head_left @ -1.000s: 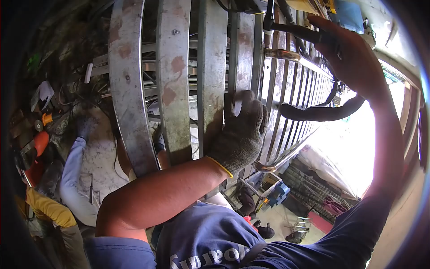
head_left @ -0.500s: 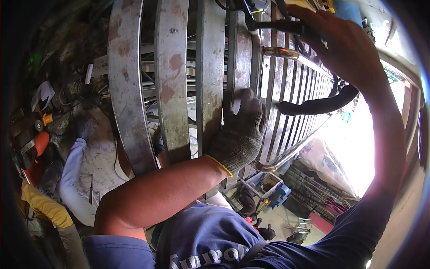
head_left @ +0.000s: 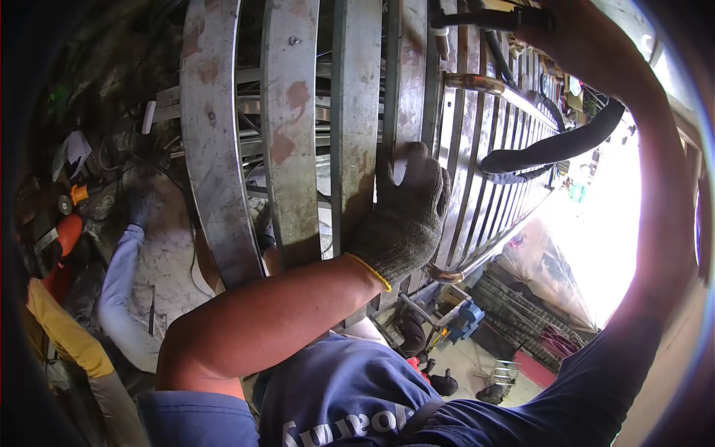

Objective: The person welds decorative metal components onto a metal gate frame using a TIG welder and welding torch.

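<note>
My left hand [head_left: 406, 216], in a grey knitted glove with a yellow cuff, rests against a metal bar [head_left: 407, 89] of a large slatted frame. Its fingers curl around that bar, though the far side of the grip is hidden. High at the upper right, my bare right hand [head_left: 585, 37] is closed around the dark handle of a welding torch [head_left: 488, 20]. The torch's head and pale nozzle [head_left: 442, 32] point down near the end of the bars. A black sleeved hose [head_left: 555, 153] hangs below my right hand.
A second slatted panel [head_left: 506, 141] with bronze-coloured tube ends adjoins the bars on the right. At the left, a person's yellow sleeve [head_left: 71, 328] and an angle grinder [head_left: 67, 212] show. A blue machine [head_left: 468, 319] stands on the floor below.
My right hand has moved up and right with the welding torch, and the hose has swung right and upward. My left hand stays on the bar; the view has shifted slightly.
</note>
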The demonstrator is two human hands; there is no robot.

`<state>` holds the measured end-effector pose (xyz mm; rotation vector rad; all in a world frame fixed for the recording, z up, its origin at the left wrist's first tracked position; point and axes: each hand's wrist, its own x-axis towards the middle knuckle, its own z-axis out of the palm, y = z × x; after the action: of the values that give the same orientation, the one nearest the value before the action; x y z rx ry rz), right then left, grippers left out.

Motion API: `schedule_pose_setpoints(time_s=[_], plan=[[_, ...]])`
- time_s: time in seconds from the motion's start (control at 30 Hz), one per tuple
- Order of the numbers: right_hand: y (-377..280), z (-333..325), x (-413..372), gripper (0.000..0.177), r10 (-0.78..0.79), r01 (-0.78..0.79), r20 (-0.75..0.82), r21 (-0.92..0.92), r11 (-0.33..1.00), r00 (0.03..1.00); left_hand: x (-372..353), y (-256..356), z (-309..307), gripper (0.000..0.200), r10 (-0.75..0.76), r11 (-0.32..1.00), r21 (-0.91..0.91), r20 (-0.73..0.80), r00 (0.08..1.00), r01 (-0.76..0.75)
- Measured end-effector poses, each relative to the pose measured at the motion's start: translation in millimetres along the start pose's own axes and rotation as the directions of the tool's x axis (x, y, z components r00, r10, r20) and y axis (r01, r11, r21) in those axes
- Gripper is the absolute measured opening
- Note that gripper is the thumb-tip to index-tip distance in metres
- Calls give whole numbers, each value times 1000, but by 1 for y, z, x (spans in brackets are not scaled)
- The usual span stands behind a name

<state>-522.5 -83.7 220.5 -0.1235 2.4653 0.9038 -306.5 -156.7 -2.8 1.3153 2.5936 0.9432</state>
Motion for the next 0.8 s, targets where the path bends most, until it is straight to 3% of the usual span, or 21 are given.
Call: schedule_pose_setpoints(time_s=[0.03,0.1,0.2,0.3,0.63,0.8], plan=[[-3,-4,6,43,75,-77,90,27,997,993,0,0,0,65,-6,999,-33,-8,1000,6],[-6,-2,3,43,82,-83,87,15,996,993,-1,1,5,66,-6,999,-36,-19,1000,5],[-9,7,-15,42,-57,54,-43,-52,997,997,-2,2,10,67,-8,999,-36,-33,999,7],[-5,5,-10,42,-51,53,40,-35,998,998,-2,2,11,68,-10,1000,-30,-32,999,9],[-7,7,-18,39,-52,53,32,-59,997,998,-3,4,10,68,-23,999,-24,-34,999,22],[-7,1,-2,37,87,-85,176,-19,996,981,-4,5,13,70,-21,999,-47,-31,999,19]])
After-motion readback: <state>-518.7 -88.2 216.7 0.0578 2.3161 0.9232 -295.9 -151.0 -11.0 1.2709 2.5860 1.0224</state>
